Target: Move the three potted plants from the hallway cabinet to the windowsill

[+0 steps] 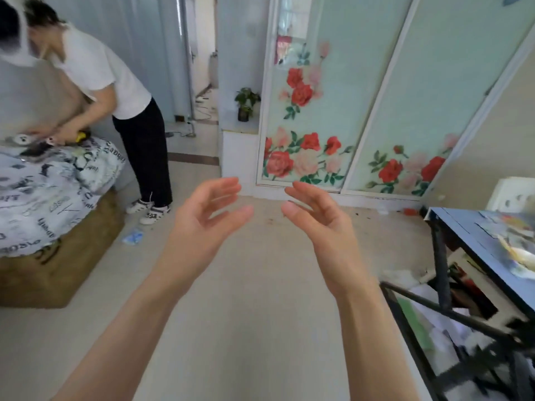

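One potted plant (246, 104), green leaves in a small dark pot, stands on a low white cabinet (239, 151) at the far side of the room, beside a doorway. My left hand (207, 218) and my right hand (318, 218) are raised in front of me over the floor, palms facing each other, fingers spread and slightly curled. Both hold nothing. They are well short of the plant. No other potted plant and no windowsill show in this view.
A person in a white shirt (115, 91) bends over a bed (49, 198) at the left. Sliding doors with rose prints (347, 125) fill the far right wall. A blue table (486, 241) with clutter under it stands at the right. Pale floor (260, 285) stretches ahead.
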